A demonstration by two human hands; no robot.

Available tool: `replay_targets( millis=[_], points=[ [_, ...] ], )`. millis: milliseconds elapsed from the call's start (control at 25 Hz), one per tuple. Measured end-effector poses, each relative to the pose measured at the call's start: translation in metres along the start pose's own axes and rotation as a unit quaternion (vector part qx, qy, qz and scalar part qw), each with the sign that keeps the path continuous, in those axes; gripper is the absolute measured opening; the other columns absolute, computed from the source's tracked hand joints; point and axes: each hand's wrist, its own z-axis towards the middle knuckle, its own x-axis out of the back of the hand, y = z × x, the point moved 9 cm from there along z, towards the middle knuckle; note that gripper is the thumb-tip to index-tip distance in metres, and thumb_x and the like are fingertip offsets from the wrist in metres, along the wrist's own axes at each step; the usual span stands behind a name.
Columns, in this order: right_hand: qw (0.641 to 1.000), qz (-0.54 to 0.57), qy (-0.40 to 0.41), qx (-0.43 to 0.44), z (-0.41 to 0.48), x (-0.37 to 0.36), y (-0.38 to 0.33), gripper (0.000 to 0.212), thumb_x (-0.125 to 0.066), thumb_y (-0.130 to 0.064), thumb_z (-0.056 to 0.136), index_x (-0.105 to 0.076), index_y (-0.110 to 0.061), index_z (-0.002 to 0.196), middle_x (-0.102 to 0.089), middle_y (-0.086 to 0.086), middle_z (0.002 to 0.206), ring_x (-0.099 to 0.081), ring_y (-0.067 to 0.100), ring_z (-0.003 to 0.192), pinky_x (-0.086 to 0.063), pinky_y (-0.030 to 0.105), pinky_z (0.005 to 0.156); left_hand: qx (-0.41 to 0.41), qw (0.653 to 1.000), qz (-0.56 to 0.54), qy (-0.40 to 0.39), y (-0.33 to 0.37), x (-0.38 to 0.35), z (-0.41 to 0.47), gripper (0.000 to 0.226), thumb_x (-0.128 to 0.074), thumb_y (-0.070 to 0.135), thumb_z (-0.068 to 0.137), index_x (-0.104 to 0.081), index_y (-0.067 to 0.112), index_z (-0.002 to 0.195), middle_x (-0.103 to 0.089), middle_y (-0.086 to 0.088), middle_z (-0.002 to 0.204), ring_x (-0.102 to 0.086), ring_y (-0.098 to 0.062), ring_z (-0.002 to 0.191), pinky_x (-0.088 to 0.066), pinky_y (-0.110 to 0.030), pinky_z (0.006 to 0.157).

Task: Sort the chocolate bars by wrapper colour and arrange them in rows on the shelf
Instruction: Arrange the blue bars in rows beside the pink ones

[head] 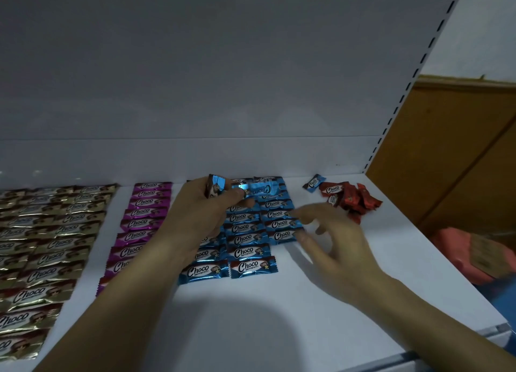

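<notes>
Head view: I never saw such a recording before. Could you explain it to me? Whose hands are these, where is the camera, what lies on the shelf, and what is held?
There is no machine here: a person works with two bare hands. The camera sits on the person's head and looks forward and down. The left hand holds a blue bar in its fingers. The right hand is open, its fingers beside the blue rows. On the white shelf lie gold rows, a purple row, the blue rows, a loose red pile and, next to it, one stray bar in blue.
</notes>
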Motion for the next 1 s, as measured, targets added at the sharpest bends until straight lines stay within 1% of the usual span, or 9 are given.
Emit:
replay_targets(
  millis=[80,160,280,400,560,640,720,840,1000],
  points=[
    [0.973,0.193,0.020,-0.128,0.018,0.006,0.007,0.019,-0.061,-0.032,0.095,-0.061,-0.030,0.114,-0.071,-0.005,0.102,-0.069,0.016,0.085,-0.051,0.024,0.069,-0.026,0.999,0.031,-0.013,0.006,-0.005,-0.004,0.009,-0.063,0.015,0.097,-0.067,0.007,0.101,-0.078,-0.003,0.082,-0.032,-0.007,0.040,-0.029,-0.019,0.041],
    [0.906,0.334,-0.043,-0.258,0.032,-0.014,0.007,0.030,-0.060,-0.045,0.096,-0.058,-0.025,0.117,-0.073,0.006,0.090,-0.067,0.026,0.068,-0.052,0.032,0.060,-0.065,0.994,0.079,-0.028,0.014,-0.011,-0.009,0.008,-0.061,0.015,0.098,-0.065,0.009,0.095,-0.075,0.004,0.070,-0.044,0.000,0.039,-0.034,-0.013,0.042],
    [0.863,0.361,-0.135,-0.327,0.041,-0.039,-0.004,0.026,-0.056,-0.035,0.100,-0.063,-0.012,0.110,-0.067,0.011,0.075,-0.059,0.023,0.056,-0.049,0.032,0.056,-0.115,0.981,0.152,-0.035,0.023,-0.021,-0.015,0.007,-0.064,0.020,0.098,-0.068,0.017,0.093,-0.074,0.007,0.070,-0.062,0.004,0.056,-0.042,-0.008,0.055],
    [0.879,0.355,-0.094,-0.303,0.048,-0.029,0.001,0.004,-0.062,-0.008,0.097,-0.066,-0.007,0.094,-0.068,0.010,0.079,-0.064,0.021,0.063,-0.054,0.031,0.062,-0.086,0.992,0.095,0.008,0.017,-0.013,-0.009,0.015,-0.060,0.025,0.099,-0.066,0.018,0.086,-0.054,0.012,0.055,-0.047,-0.004,0.048,-0.035,-0.014,0.048],
    [0.927,0.260,-0.035,-0.269,0.039,0.001,0.020,0.017,-0.075,0.003,0.083,-0.066,-0.012,0.080,-0.073,0.006,0.084,-0.073,0.023,0.079,-0.060,0.034,0.076,0.012,0.988,-0.152,-0.023,-0.001,-0.006,0.005,0.038,-0.031,0.017,0.099,-0.066,0.008,0.090,-0.040,0.001,0.063,-0.029,-0.014,0.056,-0.020,-0.029,0.052],
    [0.943,0.208,-0.020,-0.260,0.029,0.008,0.027,0.020,-0.080,0.002,0.078,-0.066,-0.012,0.076,-0.073,0.005,0.080,-0.072,0.022,0.080,-0.057,0.032,0.074,-0.002,0.993,-0.117,-0.030,0.000,-0.006,0.004,0.033,-0.036,0.010,0.101,-0.069,0.008,0.095,-0.051,-0.002,0.066,-0.044,-0.015,0.059,-0.036,-0.029,0.054],
    [0.936,0.223,-0.007,-0.272,0.017,0.011,0.034,0.023,-0.077,0.005,0.079,-0.068,-0.013,0.090,-0.074,0.001,0.079,-0.071,0.020,0.079,-0.056,0.029,0.070,-0.027,0.998,-0.051,-0.025,0.004,-0.008,0.000,0.021,-0.051,0.008,0.102,-0.070,0.011,0.095,-0.067,-0.004,0.074,-0.064,-0.017,0.069,-0.053,-0.032,0.067],
    [0.918,0.271,-0.021,-0.289,0.002,0.007,0.037,0.038,-0.065,0.011,0.085,-0.069,-0.019,0.108,-0.075,-0.005,0.090,-0.074,0.014,0.084,-0.059,0.027,0.072,-0.063,0.998,0.000,-0.029,0.007,-0.010,-0.002,0.006,-0.066,0.012,0.095,-0.071,0.014,0.095,-0.076,-0.013,0.092,-0.072,-0.031,0.089,-0.059,-0.041,0.084],
    [0.939,0.241,-0.014,-0.246,-0.008,0.005,0.034,0.018,-0.067,0.011,0.081,-0.062,-0.006,0.083,-0.068,0.001,0.070,-0.061,0.012,0.062,-0.046,0.024,0.058,-0.059,0.998,0.006,-0.001,0.008,-0.004,0.000,0.007,-0.071,0.015,0.091,-0.070,0.012,0.098,-0.077,-0.010,0.089,-0.074,-0.026,0.083,-0.060,-0.036,0.081]
  ],
)
